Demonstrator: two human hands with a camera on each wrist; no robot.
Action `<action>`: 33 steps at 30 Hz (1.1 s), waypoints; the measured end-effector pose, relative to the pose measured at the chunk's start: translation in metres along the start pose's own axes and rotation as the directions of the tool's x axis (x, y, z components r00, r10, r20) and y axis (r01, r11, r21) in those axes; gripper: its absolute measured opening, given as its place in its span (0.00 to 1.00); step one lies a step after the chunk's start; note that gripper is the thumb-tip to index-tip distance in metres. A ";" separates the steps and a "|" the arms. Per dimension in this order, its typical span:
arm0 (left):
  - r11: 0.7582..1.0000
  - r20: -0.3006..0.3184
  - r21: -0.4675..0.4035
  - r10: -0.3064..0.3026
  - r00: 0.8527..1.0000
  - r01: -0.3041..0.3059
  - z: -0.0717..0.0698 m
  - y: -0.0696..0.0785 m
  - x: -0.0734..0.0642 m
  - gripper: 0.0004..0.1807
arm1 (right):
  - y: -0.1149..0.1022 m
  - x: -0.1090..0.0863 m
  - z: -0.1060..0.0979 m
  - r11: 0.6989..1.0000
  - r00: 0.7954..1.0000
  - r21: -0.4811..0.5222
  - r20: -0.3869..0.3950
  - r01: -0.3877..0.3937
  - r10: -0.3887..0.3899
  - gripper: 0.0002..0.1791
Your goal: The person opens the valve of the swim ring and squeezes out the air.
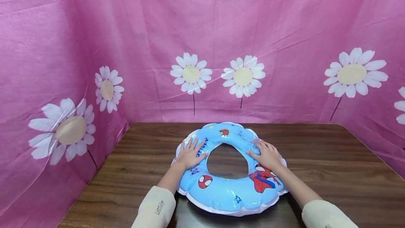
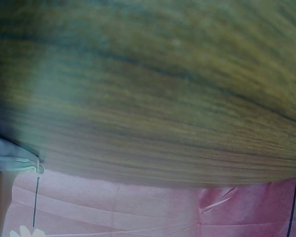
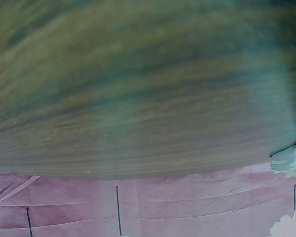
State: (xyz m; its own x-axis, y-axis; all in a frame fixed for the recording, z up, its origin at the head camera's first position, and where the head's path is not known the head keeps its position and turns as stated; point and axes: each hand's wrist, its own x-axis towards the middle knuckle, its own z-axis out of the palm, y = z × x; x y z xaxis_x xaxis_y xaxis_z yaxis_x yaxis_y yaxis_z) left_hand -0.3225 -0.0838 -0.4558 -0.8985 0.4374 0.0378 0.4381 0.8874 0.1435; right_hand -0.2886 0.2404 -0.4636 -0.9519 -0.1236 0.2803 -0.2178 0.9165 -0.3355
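Observation:
A light blue inflated swim ring [image 1: 218, 194] with a white scalloped edge lies flat on the wooden table, printed with red cartoon figures, letters and stars. My left hand [image 1: 189, 154] rests on its left side, fingers straight and spread over the lettering. On the opposite side my right hand [image 1: 267, 153] lies with fingers stretched out, just above a red-and-blue figure. Only a small part of the ring's edge [image 2: 12, 155] shows at the left of the left wrist view. In the right wrist view, the ring's edge [image 3: 290, 159] appears at the far right.
The dark brown wooden table [image 1: 139, 171] extends to both sides of the ring and shows through its hole. Behind and to the left hangs a pink cloth [image 1: 215, 20] with large white daisies, close along the table's back edge.

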 end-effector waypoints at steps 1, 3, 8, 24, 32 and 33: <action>1.000 -0.001 0.000 0.001 1.000 -0.001 0.000 0.000 0.000 0.38 | 0.001 0.000 0.001 1.000 1.000 -0.003 0.002 0.001 -0.001 0.39; 1.000 -0.002 -0.001 0.000 1.000 0.000 0.001 0.000 -0.001 0.38 | 0.001 0.000 0.002 1.000 1.000 -0.007 0.001 0.002 -0.002 0.39; 1.000 -0.004 -0.006 0.005 1.000 -0.005 0.004 0.001 0.000 0.38 | 0.003 -0.003 0.002 1.000 1.000 -0.014 0.000 -0.001 0.001 0.40; 1.000 -0.013 -0.001 0.000 1.000 0.000 0.004 -0.003 -0.003 0.38 | 0.000 -0.002 0.003 0.999 0.999 0.018 -0.027 0.034 -0.034 0.38; 1.000 -0.005 0.009 -0.014 1.000 0.014 0.004 0.001 -0.003 0.38 | 0.001 -0.001 -0.010 0.997 0.999 0.071 0.006 0.043 -0.044 0.37; 1.000 -0.005 0.008 -0.017 1.000 0.017 0.003 0.001 -0.004 0.38 | -0.001 -0.001 -0.012 0.997 0.999 0.053 0.004 0.048 -0.048 0.37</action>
State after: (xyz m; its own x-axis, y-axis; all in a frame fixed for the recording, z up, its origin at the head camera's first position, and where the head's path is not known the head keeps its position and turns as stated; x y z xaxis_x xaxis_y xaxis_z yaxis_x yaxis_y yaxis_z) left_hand -0.3185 -0.0844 -0.4587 -0.9057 0.4219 0.0405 0.4233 0.8957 0.1362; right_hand -0.2847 0.2441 -0.4530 -0.9411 -0.1690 0.2929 -0.2743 0.8882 -0.3687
